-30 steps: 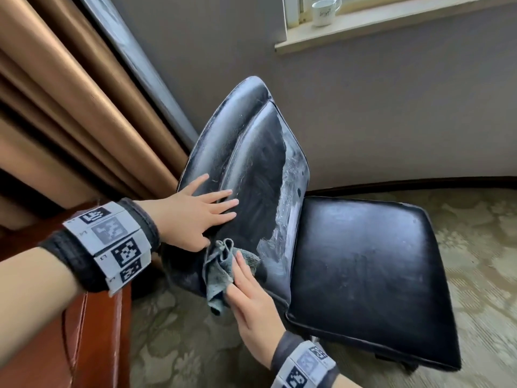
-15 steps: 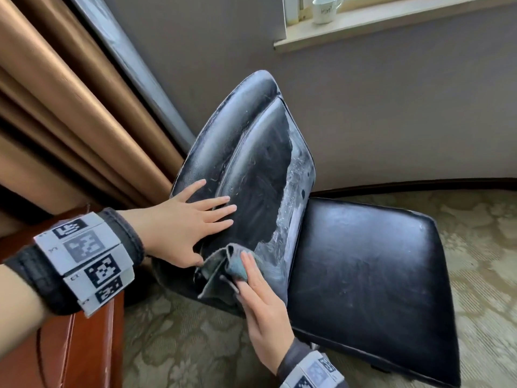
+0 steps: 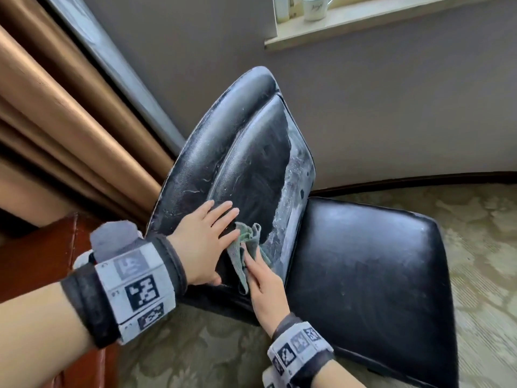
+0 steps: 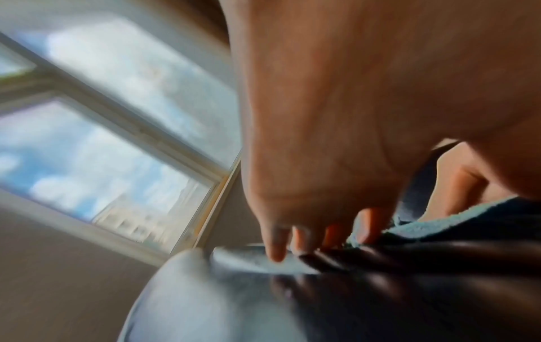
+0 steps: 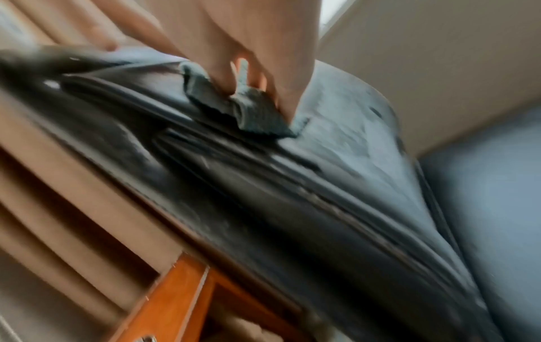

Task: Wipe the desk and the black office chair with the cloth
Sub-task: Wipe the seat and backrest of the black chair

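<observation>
Head view: my left hand [image 3: 205, 239] lies spread flat on the black office chair [image 3: 251, 175] backrest, steadying it; right hand [image 3: 263, 287] presses the bunched cloth [image 3: 246, 242] there with straight fingers. I'd use overlapping strokes toward that dusty edge.

A grey-mauve wall [image 3: 391, 113] is filling the far side of the room, and a dark baseboard [image 3: 419, 179] is running along its foot. Golden-brown curtains [image 3: 56, 113] are hanging in folds at the left. A pale window sill [image 3: 391, 21] is carrying a white cup [image 3: 316, 7]. Daylight is coming through the window [image 4: 96, 138], which is showing blue sky. A patterned green carpet [image 3: 486, 236] is covering the floor.
</observation>
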Demonstrator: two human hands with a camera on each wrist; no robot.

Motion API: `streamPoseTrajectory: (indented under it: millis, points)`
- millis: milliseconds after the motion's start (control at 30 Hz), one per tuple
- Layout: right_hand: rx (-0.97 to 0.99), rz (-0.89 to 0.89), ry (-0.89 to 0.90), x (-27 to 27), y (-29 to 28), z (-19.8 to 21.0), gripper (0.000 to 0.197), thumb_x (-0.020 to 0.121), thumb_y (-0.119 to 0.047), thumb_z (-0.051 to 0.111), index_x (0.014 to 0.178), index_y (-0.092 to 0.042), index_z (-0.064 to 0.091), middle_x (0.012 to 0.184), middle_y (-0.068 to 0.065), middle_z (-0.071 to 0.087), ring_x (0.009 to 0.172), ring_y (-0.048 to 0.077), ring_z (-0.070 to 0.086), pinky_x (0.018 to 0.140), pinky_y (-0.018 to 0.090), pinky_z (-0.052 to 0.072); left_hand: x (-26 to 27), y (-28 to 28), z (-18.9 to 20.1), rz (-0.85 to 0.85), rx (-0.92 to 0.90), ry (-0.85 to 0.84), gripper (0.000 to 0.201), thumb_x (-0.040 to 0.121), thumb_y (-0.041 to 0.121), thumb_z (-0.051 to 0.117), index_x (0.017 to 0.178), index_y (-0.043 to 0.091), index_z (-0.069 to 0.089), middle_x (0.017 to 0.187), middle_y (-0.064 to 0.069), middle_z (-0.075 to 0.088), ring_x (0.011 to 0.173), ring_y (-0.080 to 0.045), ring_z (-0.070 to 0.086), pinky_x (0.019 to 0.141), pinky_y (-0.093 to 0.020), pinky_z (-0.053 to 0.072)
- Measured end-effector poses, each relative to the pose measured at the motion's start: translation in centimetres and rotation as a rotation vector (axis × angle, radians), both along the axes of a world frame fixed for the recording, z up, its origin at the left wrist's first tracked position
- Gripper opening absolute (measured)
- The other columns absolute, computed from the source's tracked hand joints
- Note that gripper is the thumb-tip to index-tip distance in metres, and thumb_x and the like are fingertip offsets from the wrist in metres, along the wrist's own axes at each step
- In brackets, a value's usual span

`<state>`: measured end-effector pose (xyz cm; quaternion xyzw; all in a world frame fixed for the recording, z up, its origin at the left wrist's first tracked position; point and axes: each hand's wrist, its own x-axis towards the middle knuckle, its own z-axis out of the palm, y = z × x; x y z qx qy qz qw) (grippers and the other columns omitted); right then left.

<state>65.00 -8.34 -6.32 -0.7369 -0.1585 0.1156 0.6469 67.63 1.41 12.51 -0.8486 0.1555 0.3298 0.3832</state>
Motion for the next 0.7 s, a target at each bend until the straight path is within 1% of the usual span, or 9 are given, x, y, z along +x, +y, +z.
streamPoseTrajectory:
  millis: [67,167,233,267,367,467,533,633,700]
  points:
    - [-0.105,-0.018,0.181,-0.2,-1.1,-2.5,0.041,0.099,-0.012,0.043,0.140,-0.019,0.041,0.150,-0.004,0.030,0.138,0.002,0.025,0.102,-0.002,0.014,-0.2,0.6,-0.2,-0.029,0.025,-0.014,0.093,0.089,0.064,0.041,0.149,0.021,-0.015,0.147,-0.011,-0.036,0.139,-0.029,-0.031,0.114,-0.044,-0.016]
    - [-0.259,-0.031,0.449,-0.6,-2.9,-5.1,0.032,0.099,-0.009,0.039,0.126,-0.006,0.055,0.135,0.011,0.053,0.122,0.021,0.051,0.092,0.011,0.031,-0.9,1.3,-0.3,-0.043,0.009,-0.021,0.090,0.092,0.060,0.039,0.148,0.020,-0.018,0.140,-0.012,-0.041,0.137,-0.029,-0.034,0.113,-0.043,-0.018]
    - [-0.223,-0.068,0.387,0.5,-2.1,-3.9,0.023,0.097,-0.004,0.040,0.108,-0.002,0.060,0.121,0.015,0.061,0.103,0.020,0.055,0.078,0.012,0.033,-0.9,1.3,-0.3,-0.046,0.011,-0.019,0.089,0.093,0.058,0.039,0.148,0.019,-0.019,0.142,-0.012,-0.041,0.137,-0.030,-0.035,0.113,-0.043,-0.018]
    - [-0.131,-0.094,0.331,1.3,-1.2,-2.5,0.024,0.097,-0.004,0.042,0.109,-0.004,0.062,0.122,0.013,0.060,0.107,0.017,0.054,0.080,0.007,0.033,-1.0,1.3,-0.3,-0.043,0.008,-0.012,0.089,0.093,0.057,0.040,0.148,0.019,-0.019,0.143,-0.011,-0.040,0.137,-0.030,-0.035,0.113,-0.043,-0.018]
    - [0.153,-0.040,0.182,3.0,1.5,1.7,0.039,0.098,-0.010,0.044,0.136,-0.020,0.048,0.146,-0.007,0.037,0.137,0.000,0.029,0.103,0.001,0.022,-0.5,1.4,-0.2,-0.020,-0.016,0.000,0.088,0.093,0.056,0.042,0.148,0.018,-0.015,0.143,-0.010,-0.039,0.136,-0.028,-0.036,0.113,-0.041,-0.017]
    - [0.136,-0.054,0.219,2.3,1.6,-0.3,0.046,0.099,-0.006,0.040,0.142,-0.023,0.036,0.149,-0.010,0.020,0.137,-0.003,0.015,0.098,-0.007,0.015,-0.3,1.5,-0.2,0.008,-0.029,0.026,0.087,0.093,0.056,0.041,0.149,0.019,-0.015,0.141,-0.009,-0.040,0.125,-0.023,-0.042,0.113,-0.040,-0.017]
    - [0.028,-0.097,0.346,0.9,0.3,-3.6,0.047,0.099,-0.004,0.038,0.143,-0.020,0.034,0.149,-0.007,0.026,0.137,0.001,0.020,0.096,-0.007,0.015,-0.4,1.5,-0.2,0.018,-0.012,0.035,0.087,0.093,0.056,0.040,0.148,0.019,-0.017,0.138,-0.011,-0.042,0.123,-0.024,-0.043,0.112,-0.041,-0.018]
    - [-0.074,-0.116,0.475,0.7,-0.7,-5.9,0.050,0.094,0.005,0.035,0.141,-0.014,0.040,0.137,0.005,0.050,0.131,0.017,0.043,0.095,0.005,0.026,-0.1,0.8,-0.4,0.041,0.033,0.026,0.085,0.094,0.055,0.038,0.148,0.019,-0.017,0.140,-0.012,-0.042,0.129,-0.027,-0.042,0.113,-0.044,-0.017]
    - [-0.029,-0.121,0.439,2.4,-0.4,-4.2,0.044,0.096,0.001,0.035,0.136,-0.013,0.047,0.125,-0.006,0.054,0.121,0.009,0.049,0.087,0.000,0.030,0.6,-0.2,-0.7,0.084,0.063,0.006,0.082,0.095,0.055,0.036,0.149,0.019,-0.015,0.146,-0.011,-0.038,0.136,-0.029,-0.036,0.114,-0.046,-0.014]
